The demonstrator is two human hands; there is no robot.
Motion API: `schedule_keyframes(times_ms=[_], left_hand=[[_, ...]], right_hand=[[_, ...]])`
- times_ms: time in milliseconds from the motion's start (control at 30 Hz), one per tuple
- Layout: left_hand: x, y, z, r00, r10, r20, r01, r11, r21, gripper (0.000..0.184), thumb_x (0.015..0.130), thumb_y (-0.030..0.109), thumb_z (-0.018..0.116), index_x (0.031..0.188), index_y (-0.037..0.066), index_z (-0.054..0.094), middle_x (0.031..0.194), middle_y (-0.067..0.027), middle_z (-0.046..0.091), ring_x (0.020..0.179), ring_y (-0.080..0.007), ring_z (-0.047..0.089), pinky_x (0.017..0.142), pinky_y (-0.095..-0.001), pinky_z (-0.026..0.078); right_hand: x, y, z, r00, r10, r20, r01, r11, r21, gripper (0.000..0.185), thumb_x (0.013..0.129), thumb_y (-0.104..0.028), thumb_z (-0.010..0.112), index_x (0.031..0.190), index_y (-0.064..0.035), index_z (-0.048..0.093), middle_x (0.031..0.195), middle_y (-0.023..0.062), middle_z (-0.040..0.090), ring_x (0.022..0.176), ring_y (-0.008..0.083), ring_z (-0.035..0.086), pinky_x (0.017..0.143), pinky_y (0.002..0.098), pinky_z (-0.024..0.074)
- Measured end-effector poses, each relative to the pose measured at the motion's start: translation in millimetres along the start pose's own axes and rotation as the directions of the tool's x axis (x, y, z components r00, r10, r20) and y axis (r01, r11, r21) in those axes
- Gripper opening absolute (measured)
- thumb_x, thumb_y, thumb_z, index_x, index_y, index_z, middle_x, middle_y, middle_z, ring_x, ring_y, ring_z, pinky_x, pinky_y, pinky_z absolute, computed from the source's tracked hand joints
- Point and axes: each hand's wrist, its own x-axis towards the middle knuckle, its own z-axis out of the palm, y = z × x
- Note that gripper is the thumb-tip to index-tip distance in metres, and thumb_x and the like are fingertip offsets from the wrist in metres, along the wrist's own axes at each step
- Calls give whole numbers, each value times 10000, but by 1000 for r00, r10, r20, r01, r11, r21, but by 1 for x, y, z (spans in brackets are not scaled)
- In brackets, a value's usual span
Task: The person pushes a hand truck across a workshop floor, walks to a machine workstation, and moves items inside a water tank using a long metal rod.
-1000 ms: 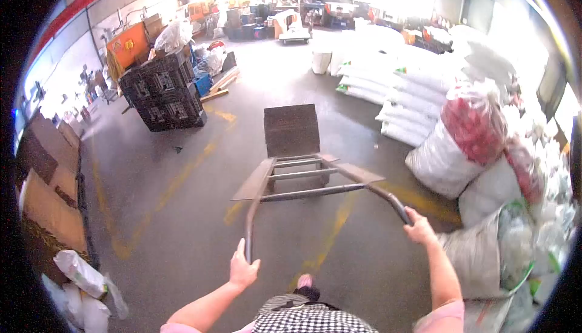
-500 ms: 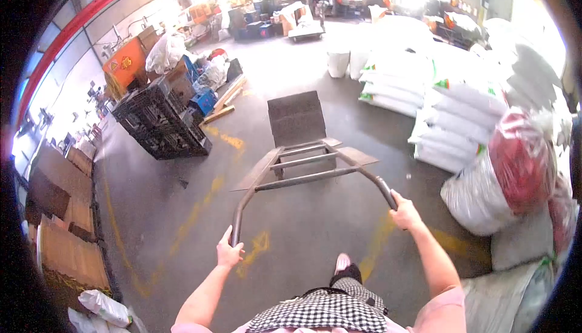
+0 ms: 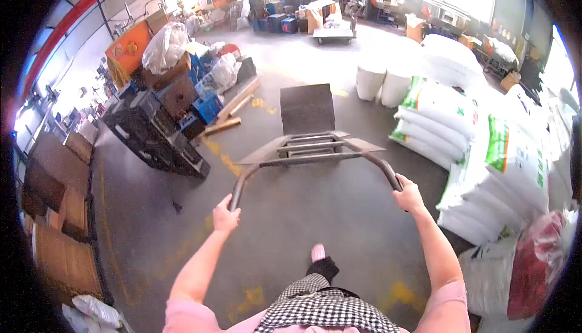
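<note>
A metal hand truck [image 3: 312,158] extends ahead of me, with its dark toe plate [image 3: 307,109] at the far end and nothing loaded on it. My left hand [image 3: 226,215] is wrapped round the end of its left handle. On the right handle, my right hand [image 3: 408,193] is closed in the same way. Both arms reach forward and apart, with the frame tilted between them. Below, one of my shoes [image 3: 318,252] shows on the grey floor under a checkered apron [image 3: 327,312].
White sacks [image 3: 439,112] are stacked on the right, near a red-and-clear bag [image 3: 536,266]. At left lean black pallets [image 3: 151,130], beside wooden planks [image 3: 233,115]. Cardboard boxes [image 3: 63,254] line the left edge. A flat cart [image 3: 335,35] stands at the back.
The hand truck and I have advanced; the sacks and pallets now lie closer. The red bag has slid toward the lower right edge. Both hands keep their grip.
</note>
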Motion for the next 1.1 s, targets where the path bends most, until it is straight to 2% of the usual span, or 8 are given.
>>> schedule_keyframes(times_ms=[100,233,267,333,433,633,767,1100], left_hand=[[93,46,27,999,-46,-17,45,999,-24,517,666,-1,608,1167,35,488,761,-102,625,479,-128,570,393,-271,459],[221,60,75,1000,-20,-19,20,1000,-4,532,673,21,614,1185,36,468,781,-102,613,484,-128,576,389,-262,471],[259,69,85,999,-33,-10,33,999,-12,535,676,18,613,1189,35,464,797,-102,612,487,-127,577,390,-260,471],[323,97,101,999,-37,-1,37,999,-12,537,679,16,613,1193,34,459,812,-102,610,490,-125,577,391,-259,472],[424,129,131,999,-50,-8,49,994,-102,529,688,4,599,1197,33,456,832,-105,606,491,-126,577,384,-254,462],[623,177,203,1000,12,-28,-13,998,-65,502,679,28,602,1165,25,480,764,-118,616,478,-138,572,413,-279,480],[747,201,258,990,39,-135,-38,999,11,486,636,73,631,1104,13,511,812,-172,623,633,-259,621,600,-327,490],[1033,306,349,953,249,-170,-222,961,161,383,620,85,668,992,67,578,918,-142,556,913,-279,517,790,-342,423]], right_hand=[[116,-16,10,999,-44,-29,39,989,-140,548,657,-75,568,1192,-41,456,993,219,578,927,291,574,799,303,442],[261,-13,27,994,-102,-43,98,992,-73,566,670,-69,609,1213,-90,450,724,138,608,482,170,570,459,319,469],[308,-9,34,975,-211,-73,199,970,-141,563,676,-52,602,1216,-88,447,706,138,604,485,167,568,452,310,471],[363,-77,15,994,87,72,-85,996,-29,545,667,-89,613,1190,-70,462,1006,200,572,940,301,561,817,351,444],[476,-108,17,995,-71,74,77,993,-85,521,687,-65,553,1198,-51,451,863,199,609,641,266,623,613,344,505],[716,-130,21,992,8,126,3,996,-90,497,687,-79,549,1178,-101,476,987,173,584,912,301,569,775,361,461],[864,-151,26,989,-80,124,88,995,-55,559,684,-7,535,1229,-74,431,692,120,588,477,143,545,430,290,484],[1229,-237,55,978,-34,206,39,999,-22,571,671,-54,599,1219,-121,456,623,74,561,471,132,518,415,290,432]])
